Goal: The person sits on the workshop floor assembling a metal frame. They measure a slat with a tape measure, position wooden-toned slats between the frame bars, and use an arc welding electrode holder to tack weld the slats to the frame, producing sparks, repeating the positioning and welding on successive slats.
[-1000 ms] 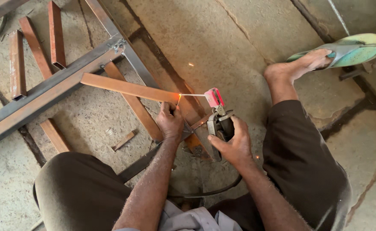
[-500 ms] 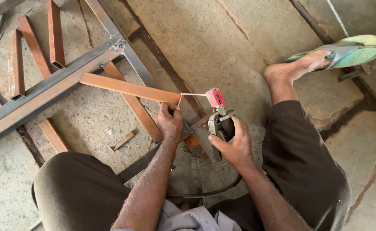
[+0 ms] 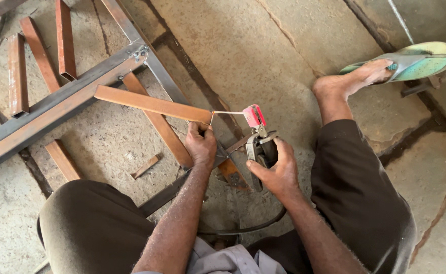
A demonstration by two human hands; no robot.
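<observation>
Bottom edge: both forearms enter frame, elbows cut off; knees in dark trousers at lower left and right, partly out of frame. A black cable (image 3: 253, 227) loops between the legs, its lower run hidden behind the arms.

Centre: right hand (image 3: 279, 175) closed around the grip of a welding holder (image 3: 259, 144), fingers wrapped, red jaw tip above. A thin rod (image 3: 227, 112) runs left from that tip; its far end meets the near end of a rusty bar (image 3: 152, 104). Contact point small, hard to make out.

Left hand (image 3: 201, 144) closed on the bar's near end, just below the rod tip, just left of the holder. What the fingers pinch underneath is hidden.

Bar slants up-left from the hands toward a grey frame (image 3: 55, 109) crossing the left half of the frame.

Farther: loose rusty offcuts (image 3: 65, 40) upper left, on cracked concrete. Upper right: bare foot in a green sandal (image 3: 416, 58).
</observation>
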